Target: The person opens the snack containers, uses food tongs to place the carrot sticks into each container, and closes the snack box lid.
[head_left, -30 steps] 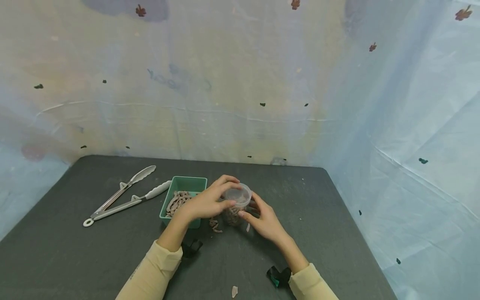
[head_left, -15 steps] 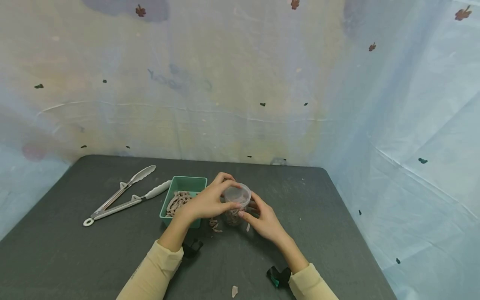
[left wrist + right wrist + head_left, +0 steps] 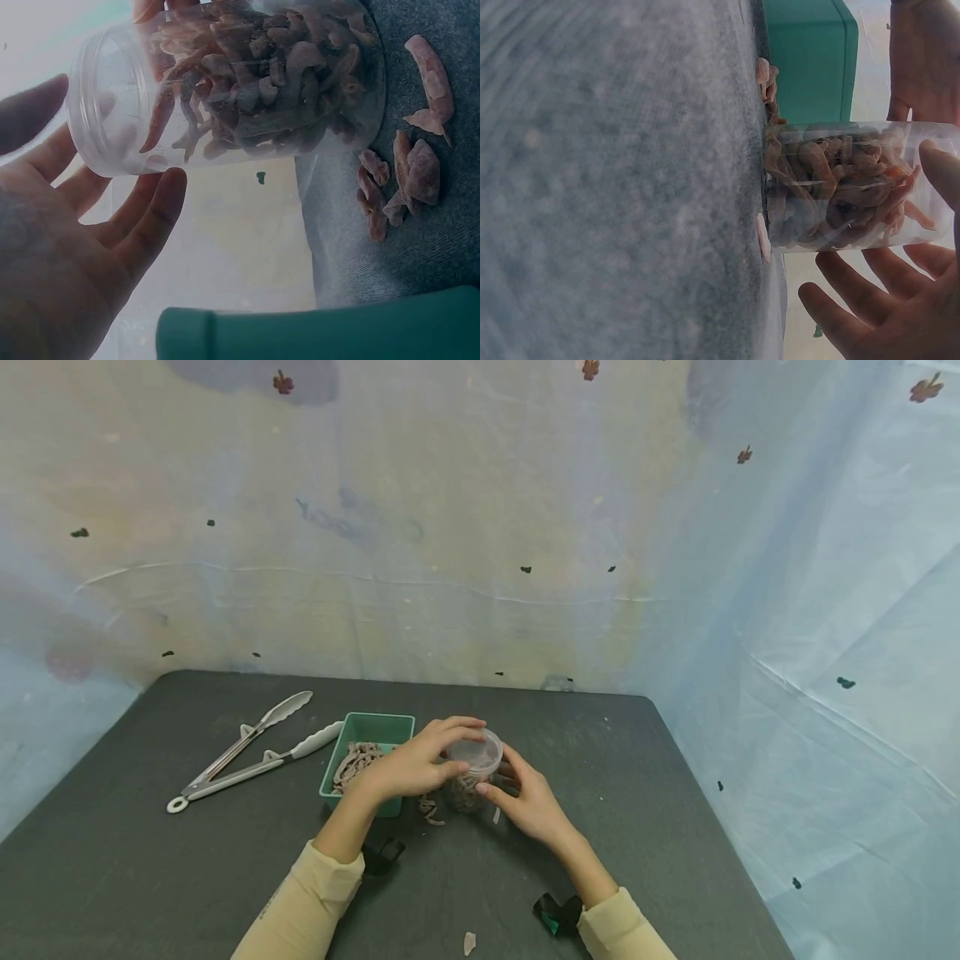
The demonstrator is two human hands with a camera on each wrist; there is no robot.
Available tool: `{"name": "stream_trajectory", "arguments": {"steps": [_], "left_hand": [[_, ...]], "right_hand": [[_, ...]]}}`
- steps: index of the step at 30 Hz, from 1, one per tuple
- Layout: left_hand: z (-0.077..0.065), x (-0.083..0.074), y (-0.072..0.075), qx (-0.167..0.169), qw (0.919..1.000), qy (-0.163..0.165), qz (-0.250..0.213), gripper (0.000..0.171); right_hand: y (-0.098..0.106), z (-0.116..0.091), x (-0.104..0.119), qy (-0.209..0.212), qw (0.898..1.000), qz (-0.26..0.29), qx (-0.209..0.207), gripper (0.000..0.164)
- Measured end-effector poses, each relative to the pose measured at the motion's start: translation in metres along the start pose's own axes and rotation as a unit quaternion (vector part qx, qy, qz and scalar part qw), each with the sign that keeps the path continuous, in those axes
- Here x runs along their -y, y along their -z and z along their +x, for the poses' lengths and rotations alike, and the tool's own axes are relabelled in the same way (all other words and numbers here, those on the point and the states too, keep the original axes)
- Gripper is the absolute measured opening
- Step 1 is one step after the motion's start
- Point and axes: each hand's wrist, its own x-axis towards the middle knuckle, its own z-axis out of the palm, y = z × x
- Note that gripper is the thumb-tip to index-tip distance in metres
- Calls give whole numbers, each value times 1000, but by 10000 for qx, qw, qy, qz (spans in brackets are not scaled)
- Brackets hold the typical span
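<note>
A clear plastic jar (image 3: 467,795) stands upright on the dark table, mostly filled with brownish-pink dried strips (image 3: 270,79). My left hand (image 3: 412,764) is at the top of the jar, its thumb and fingers spread round the clear round lid (image 3: 477,753). On the other side my right hand (image 3: 534,806) holds the jar's body, thumb in front and fingers behind. Left of the jar, partly behind my left forearm, sits a green rectangular basket (image 3: 378,718) with more of these strips inside. A few loose strips (image 3: 409,172) lie between basket and jar.
Long metal tongs (image 3: 232,760) with pale tips lie spread at the left, one tip against the basket. One loose scrap (image 3: 469,942) lies near the front, another strip (image 3: 763,238) by the jar's base. Black straps (image 3: 384,857) hang at both wrists. A patterned sheet (image 3: 450,527) hangs behind the table.
My left fingers and thumb shifted a little to the right round the lid, then back left. The right hand and the jar stayed in place.
</note>
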Motion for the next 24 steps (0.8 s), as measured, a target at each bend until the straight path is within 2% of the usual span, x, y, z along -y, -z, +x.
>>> {"name": "stream_trajectory", "arguments": {"steps": [10,13,20,24], "left_hand": [[0,-1,-2,-262,9987,421,-86,46],[0,-1,-1,-243,9989,395,-106,45],[-1,-2,1,-70,9998,113,-147,40],[-1,-2,1,-68,9998,162,-115,42]], "right_hand": [[0,0,3,-25,10000,-51,28,75],[0,0,3,-52,10000,-62,34,74],[0,0,2,-15,10000,-13,17,72],[0,0,3,-12,10000,-7,16,73]]}}
